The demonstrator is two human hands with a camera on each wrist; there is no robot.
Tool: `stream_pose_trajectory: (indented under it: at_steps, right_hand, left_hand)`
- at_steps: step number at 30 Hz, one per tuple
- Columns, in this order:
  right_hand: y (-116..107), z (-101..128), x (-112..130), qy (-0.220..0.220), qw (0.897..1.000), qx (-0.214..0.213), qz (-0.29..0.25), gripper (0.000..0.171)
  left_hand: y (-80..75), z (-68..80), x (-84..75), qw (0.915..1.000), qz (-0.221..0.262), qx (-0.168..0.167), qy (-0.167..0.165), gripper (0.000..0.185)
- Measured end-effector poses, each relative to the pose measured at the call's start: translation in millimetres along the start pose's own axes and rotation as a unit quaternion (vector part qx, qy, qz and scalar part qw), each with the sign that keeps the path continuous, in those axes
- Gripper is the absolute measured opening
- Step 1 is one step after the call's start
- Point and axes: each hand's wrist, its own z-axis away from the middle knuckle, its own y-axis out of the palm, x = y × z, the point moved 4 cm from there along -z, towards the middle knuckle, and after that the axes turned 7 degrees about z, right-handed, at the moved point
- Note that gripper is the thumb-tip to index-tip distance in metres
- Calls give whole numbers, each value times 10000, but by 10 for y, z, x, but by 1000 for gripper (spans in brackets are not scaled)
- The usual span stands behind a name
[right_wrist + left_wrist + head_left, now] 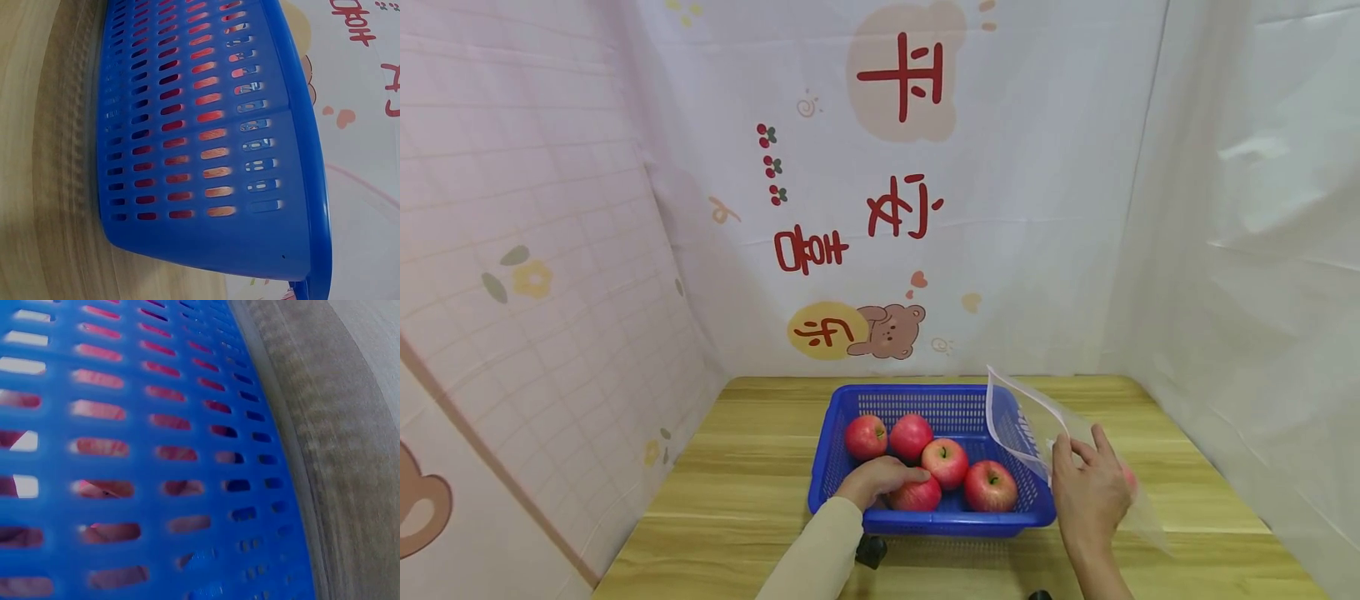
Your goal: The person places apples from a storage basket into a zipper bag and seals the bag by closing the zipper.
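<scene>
My wooden table (745, 500) has a blue basket (850, 404) sitting on it (full of little holes). A clear plastic bag (1142, 521) lies just beside the basket.

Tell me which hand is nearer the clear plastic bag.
Right. The right hand holds the clear plastic bag beside the blue basket; the left hand rests on an apple inside the basket, apart from it.

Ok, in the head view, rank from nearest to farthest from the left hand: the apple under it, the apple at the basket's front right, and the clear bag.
1. Apple under the left hand: the front-left apple, touched by its fingers.
2. Front-right apple, to that hand's right in the blue basket.
3. Clear bag, beyond the basket's right rim, held by the right hand.
</scene>
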Motion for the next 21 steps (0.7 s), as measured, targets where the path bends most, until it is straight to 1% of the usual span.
stream_pose_trajectory:
  at_steps: [6,13,16,21]
  right_hand:
    - [0,7,-14,83,9999,34,-76,29]
    - [-6,17,4,71,9999,-3,-96,30]
    - [-12,20,16,38,10000,-22,-62,30]
    - [-18,30,24,7,10000,-16,24,30]
  left_hand:
    - [5,4,9,9999,-78,-84,58,46]
    - [-48,35,-56,9995,-6,-286,150,41]
    - [-65,36,-84,9993,85,-325,160,43]
    - [-97,62,-136,9986,432,-265,124,44]
